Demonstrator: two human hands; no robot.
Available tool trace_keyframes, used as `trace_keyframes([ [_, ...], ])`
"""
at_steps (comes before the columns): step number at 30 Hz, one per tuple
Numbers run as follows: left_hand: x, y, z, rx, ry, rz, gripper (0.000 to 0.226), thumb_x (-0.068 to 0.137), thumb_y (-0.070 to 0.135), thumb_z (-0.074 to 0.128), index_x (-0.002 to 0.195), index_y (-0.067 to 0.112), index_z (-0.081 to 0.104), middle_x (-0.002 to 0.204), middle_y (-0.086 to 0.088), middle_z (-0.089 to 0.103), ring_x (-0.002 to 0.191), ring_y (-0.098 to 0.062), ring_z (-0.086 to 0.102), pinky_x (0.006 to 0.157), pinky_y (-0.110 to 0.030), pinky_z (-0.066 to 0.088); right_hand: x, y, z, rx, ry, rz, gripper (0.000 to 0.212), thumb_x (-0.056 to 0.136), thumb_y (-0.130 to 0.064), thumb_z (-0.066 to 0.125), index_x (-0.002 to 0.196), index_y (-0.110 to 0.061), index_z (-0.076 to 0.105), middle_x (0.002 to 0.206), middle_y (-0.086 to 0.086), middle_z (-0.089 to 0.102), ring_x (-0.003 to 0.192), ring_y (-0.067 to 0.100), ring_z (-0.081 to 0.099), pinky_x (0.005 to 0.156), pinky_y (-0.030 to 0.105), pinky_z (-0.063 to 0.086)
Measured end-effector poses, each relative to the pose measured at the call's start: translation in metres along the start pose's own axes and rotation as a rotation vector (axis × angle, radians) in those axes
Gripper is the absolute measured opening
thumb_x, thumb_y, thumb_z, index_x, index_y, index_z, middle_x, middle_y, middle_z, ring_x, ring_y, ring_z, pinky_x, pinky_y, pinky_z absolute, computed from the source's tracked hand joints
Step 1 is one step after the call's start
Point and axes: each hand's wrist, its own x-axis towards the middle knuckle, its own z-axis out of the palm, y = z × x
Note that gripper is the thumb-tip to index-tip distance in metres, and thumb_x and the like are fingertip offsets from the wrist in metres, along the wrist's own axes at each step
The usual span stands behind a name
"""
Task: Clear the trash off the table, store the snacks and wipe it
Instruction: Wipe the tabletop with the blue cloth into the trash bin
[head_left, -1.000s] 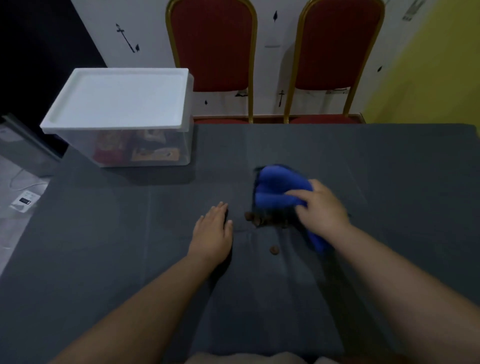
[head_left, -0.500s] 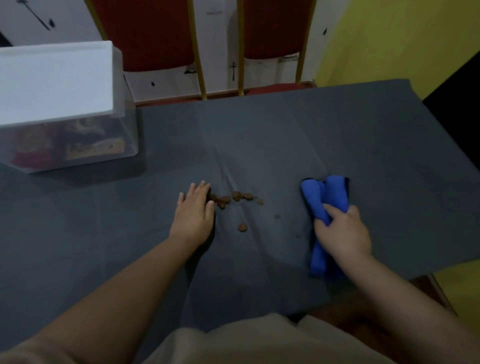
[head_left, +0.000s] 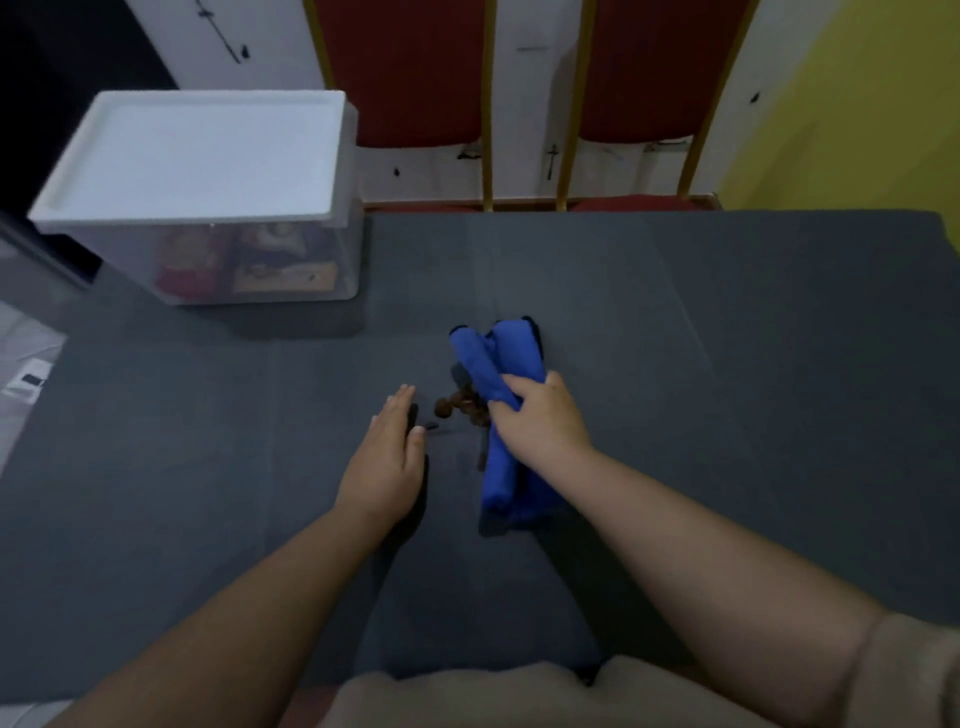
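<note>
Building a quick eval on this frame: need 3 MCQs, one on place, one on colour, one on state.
1. Where do the brown crumbs lie?
A. between the two hands
B. on the bin lid
C. at the table's far right corner

2. What colour is the cloth?
A. red
B. blue
C. white

3. How is the storage bin?
A. lid off
B. tipped on its side
C. lid on, upright

Key: 1 A, they sit between the flat left hand and the right hand; 2 B, the rolled cloth the right hand grips is bright blue; 3 C, the white lid covers the upright bin.

Right hand (head_left: 540, 423) grips blue cloth (head_left: 496, 364) beside crumbs (head_left: 460, 405).
</note>
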Motion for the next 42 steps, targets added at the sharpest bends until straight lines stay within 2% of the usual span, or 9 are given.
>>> trace_keyframes([
  [4,-0.01,-0.001,-0.005,-0.01,0.044,-0.059,0.051,0.102,0.021,0.031,0.15,0.018,0.015,0.157,0.005,0.014,0.138,-0.003,0.007,0.113,-0.021,0.005,0.022,0.02,-0.04,-0.166,0.17,-0.009,0.035,0.091,-0.031,0.05,0.125,-0.031,0.06,0.123,0.013,0.044,0.105,0.033,0.054,0.084,0.033,0.044],
  [7,-0.022,-0.001,-0.005,-0.005,0.093,-0.107,0.051,0.102,0.022,0.03,0.15,0.017,0.015,0.157,0.006,0.014,0.14,-0.005,0.007,0.115,-0.022,0.004,0.041,0.039,-0.075,-0.323,0.22,0.02,0.03,0.092,-0.031,0.046,0.118,-0.026,0.062,0.121,0.015,0.042,0.091,0.036,0.054,0.075,0.036,0.044],
  [10,-0.038,-0.001,-0.002,-0.013,0.143,-0.146,0.051,0.102,0.022,0.03,0.15,0.017,0.016,0.155,0.008,0.016,0.138,-0.001,0.005,0.114,-0.021,0.004,0.059,0.047,-0.085,-0.473,0.165,-0.004,0.028,0.096,-0.033,0.041,0.113,-0.025,0.061,0.12,0.012,0.039,0.079,0.026,0.045,0.067,0.035,0.041],
  [15,-0.06,-0.001,0.0,0.001,0.216,-0.175,0.05,0.101,0.022,0.03,0.15,0.016,0.017,0.158,0.004,0.015,0.145,-0.009,0.008,0.113,-0.018,0.002,0.067,0.024,-0.052,-0.641,0.058,-0.196,0.029,0.097,-0.034,0.042,0.118,-0.024,0.059,0.121,0.009,0.039,0.099,0.029,0.049,0.068,0.033,0.039],
  [20,-0.073,-0.004,-0.009,0.036,0.269,-0.211,0.052,0.101,0.024,0.03,0.15,0.013,0.016,0.159,0.0,0.012,0.146,-0.012,0.009,0.116,-0.022,0.001,0.027,0.006,-0.008,-0.605,-0.077,-0.409,0.028,0.096,-0.032,0.042,0.117,-0.028,0.06,0.122,0.006,0.041,0.101,0.028,0.049,0.071,0.033,0.039],
  [23,-0.076,-0.012,-0.012,0.064,0.228,-0.244,0.054,0.101,0.027,0.029,0.151,0.013,0.012,0.159,0.0,0.007,0.146,-0.013,0.004,0.118,-0.027,0.0,0.007,0.005,-0.008,-0.513,-0.094,-0.427,0.031,0.097,-0.033,0.042,0.125,-0.032,0.056,0.126,0.006,0.041,0.103,0.028,0.05,0.076,0.034,0.044],
  [30,-0.055,-0.048,-0.038,0.149,0.17,-0.24,0.053,0.101,0.026,0.029,0.15,0.011,0.014,0.159,-0.003,0.007,0.147,-0.018,0.003,0.119,-0.034,0.001,0.003,0.04,-0.071,-0.433,0.185,-0.002,0.034,0.095,-0.035,0.041,0.123,-0.027,0.058,0.118,0.017,0.041,0.096,0.04,0.055,0.075,0.037,0.041],
  [35,-0.031,-0.09,-0.082,0.272,0.057,-0.152,0.053,0.101,0.027,0.029,0.15,0.012,0.015,0.159,-0.003,0.007,0.147,-0.02,0.003,0.119,-0.035,0.0,-0.022,0.065,-0.075,-0.44,0.245,0.362,0.04,0.099,-0.037,0.031,0.129,-0.021,0.052,0.122,0.019,0.039,0.075,0.03,0.043,0.07,0.036,0.039],
  [42,-0.004,-0.144,-0.138,0.362,-0.054,-0.067,0.053,0.101,0.029,0.03,0.15,0.011,0.017,0.159,-0.005,0.008,0.147,-0.022,0.005,0.119,-0.038,0.001,-0.06,0.022,0.006,-0.396,0.295,0.448,0.037,0.098,-0.035,0.035,0.128,-0.021,0.052,0.123,0.017,0.04,0.095,0.037,0.054,0.074,0.036,0.041],
])
